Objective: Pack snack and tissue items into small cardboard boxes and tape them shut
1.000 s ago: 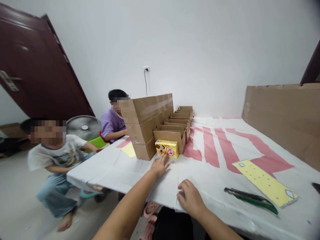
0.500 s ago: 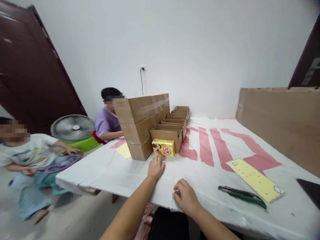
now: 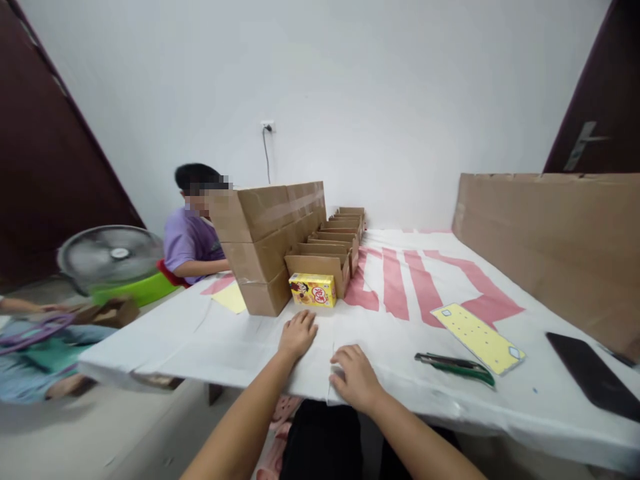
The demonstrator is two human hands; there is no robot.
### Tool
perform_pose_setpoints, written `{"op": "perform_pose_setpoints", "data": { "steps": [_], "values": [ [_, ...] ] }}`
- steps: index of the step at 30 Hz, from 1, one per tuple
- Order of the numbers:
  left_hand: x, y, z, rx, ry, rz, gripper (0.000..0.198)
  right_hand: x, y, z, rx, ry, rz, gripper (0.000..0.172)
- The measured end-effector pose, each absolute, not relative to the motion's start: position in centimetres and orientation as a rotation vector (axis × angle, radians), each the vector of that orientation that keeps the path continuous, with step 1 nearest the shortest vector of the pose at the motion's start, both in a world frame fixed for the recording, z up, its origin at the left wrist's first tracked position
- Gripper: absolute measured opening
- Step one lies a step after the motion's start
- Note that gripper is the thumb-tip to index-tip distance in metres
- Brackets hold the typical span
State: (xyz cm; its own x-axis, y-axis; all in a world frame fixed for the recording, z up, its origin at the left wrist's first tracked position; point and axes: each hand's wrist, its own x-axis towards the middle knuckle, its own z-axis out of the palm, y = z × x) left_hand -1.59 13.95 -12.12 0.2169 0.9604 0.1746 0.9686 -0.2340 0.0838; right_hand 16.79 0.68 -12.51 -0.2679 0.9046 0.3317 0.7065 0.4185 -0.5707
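My left hand (image 3: 299, 335) rests palm down on the white tablecloth, fingers stretched out, just short of a small yellow snack box (image 3: 313, 291). That box stands on its long edge, with a cartoon figure and red lettering on its front. Near the table's front edge lies my right hand (image 3: 357, 379), holding nothing, its fingers loosely bent and apart. Behind the yellow box a row of open cardboard trays (image 3: 320, 265) runs toward the wall. Left of them rises a stack of closed cardboard boxes (image 3: 265, 250). Neither hand touches any box.
To my right lie a green utility knife (image 3: 456, 368), a yellow dotted card (image 3: 479, 338) and a black phone-like slab (image 3: 593, 375). A tall cardboard panel (image 3: 545, 240) borders the right side. A person in purple (image 3: 193, 237) sits beyond the stack, near a fan (image 3: 117, 255).
The view has turned to the right, so everything sits further left and the whole dark slab shows. My hands stay at about the same places on the table.
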Motion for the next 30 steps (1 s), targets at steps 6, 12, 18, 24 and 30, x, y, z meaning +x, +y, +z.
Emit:
{"op": "perform_pose_setpoints", "data": {
  "steps": [6,12,18,24,30],
  "values": [
    [-1.6,13.7,-12.2,-2.510,-1.970,-0.114,0.059,16.6,0.3,-12.1,-1.347,-2.428,0.507,0.065],
    [-1.7,12.6,-12.2,-2.522,-1.956,-0.064,0.062,17.2,-0.9,-12.7,-1.308,-2.491,0.428,0.080],
    [-1.7,11.5,-12.4,-2.510,-1.951,-0.049,0.061,17.0,-1.4,-14.2,-1.337,-2.519,0.313,0.082],
    [-1.7,10.7,-12.4,-2.501,-1.951,-0.039,0.062,17.0,-1.7,-14.6,-1.333,-2.534,0.285,0.076],
    [-1.6,9.8,-12.3,-2.493,-1.952,-0.031,0.063,16.9,-2.1,-14.9,-1.320,-2.508,0.277,0.063]
  ]
}}
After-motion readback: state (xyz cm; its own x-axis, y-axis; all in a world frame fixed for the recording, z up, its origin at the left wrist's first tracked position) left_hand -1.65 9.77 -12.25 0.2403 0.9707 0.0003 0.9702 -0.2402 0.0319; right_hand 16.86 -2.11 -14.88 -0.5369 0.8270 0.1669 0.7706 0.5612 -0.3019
